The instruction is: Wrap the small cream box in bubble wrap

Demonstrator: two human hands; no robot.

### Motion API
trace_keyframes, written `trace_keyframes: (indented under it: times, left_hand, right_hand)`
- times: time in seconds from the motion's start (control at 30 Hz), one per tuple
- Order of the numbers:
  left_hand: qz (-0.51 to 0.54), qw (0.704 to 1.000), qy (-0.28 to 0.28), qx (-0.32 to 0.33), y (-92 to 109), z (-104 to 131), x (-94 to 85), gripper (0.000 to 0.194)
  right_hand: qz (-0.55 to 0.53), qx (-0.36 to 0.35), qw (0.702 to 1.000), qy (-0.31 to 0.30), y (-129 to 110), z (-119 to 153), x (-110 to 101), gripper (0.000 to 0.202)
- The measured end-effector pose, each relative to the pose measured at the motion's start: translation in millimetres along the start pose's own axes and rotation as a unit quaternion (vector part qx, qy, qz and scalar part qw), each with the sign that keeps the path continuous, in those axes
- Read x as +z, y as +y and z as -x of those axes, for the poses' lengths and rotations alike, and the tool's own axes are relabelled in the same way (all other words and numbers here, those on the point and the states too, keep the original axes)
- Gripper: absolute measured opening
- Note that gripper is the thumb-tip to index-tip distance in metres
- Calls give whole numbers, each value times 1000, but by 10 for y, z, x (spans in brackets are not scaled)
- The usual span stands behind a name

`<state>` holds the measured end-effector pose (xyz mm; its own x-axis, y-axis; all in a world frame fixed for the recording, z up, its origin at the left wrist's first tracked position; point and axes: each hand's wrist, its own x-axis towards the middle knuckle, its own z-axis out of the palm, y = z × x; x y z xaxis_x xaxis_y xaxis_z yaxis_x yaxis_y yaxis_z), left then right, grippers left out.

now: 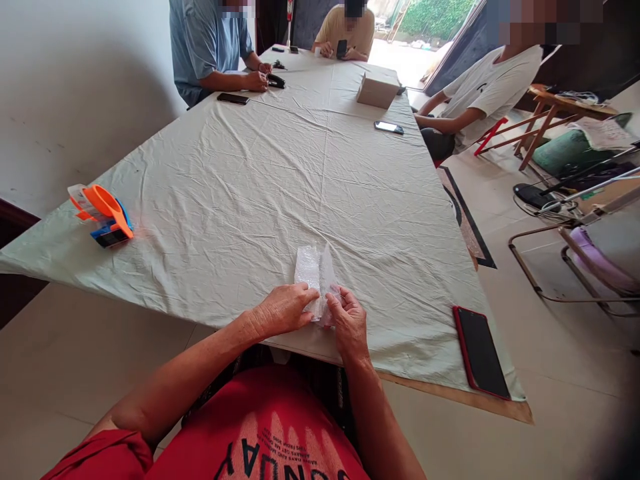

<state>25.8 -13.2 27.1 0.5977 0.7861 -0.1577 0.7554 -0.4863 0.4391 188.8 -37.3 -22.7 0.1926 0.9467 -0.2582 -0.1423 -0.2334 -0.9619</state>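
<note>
Your left hand [290, 308] and right hand [349, 318] each pinch the bubble wrap [307, 268] between them; it looks partly folded, one flap [327, 272] still raised. The tape dispenser [118, 215] sits untouched, well left of your hands.

A plain white wall [85, 93] stands left of the fingers [352, 301], a sunlit doorway [407, 50] beyond, pale tiled floor [563, 400] right.
</note>
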Motion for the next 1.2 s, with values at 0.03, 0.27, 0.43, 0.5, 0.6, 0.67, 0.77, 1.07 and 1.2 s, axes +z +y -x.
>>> trace_keyframes:
  times: [0.03,0.27,0.43,0.5,0.6,0.67,0.77,1.07,1.2]
  left_hand:
    - [-1,1000,-1,1,-1,-3,2,21]
    - [18,1000,-1,3,2,-7,15,25]
    - [59,998,22,8,-28,3,48,23]
    - [94,995,42,9,-42,14,59,29]
    - [173,983,68,-7,-30,32,74,51]
    - [209,973,89,-34,4,38,101,54]
    - [212,965,135,-79,70,35,185,43]
    - [141,976,100,-135,149,-3,237,44]
    - [113,984,59,-126,148,-35,137,39]
  right_hand:
    - [10,-8,1000,-1,-6,5,10,53]
    - [171,-85,982,-2,-82,64,11,57]
    - [228,-118,962,-86,-187,162,-71,48]
    - [256,-142,948,-127,-213,194,-95,48]
    - [336,-177,911,-162,-239,216,-103,54]
    - [396,-203,879,-169,-254,208,-100,61]
    - [444,-220,846,-197,-282,170,-106,69]
    - [409,-238,870,-139,-513,-203,-232,42]
    - [549,-284,762,-193,-676,-484,-172,41]
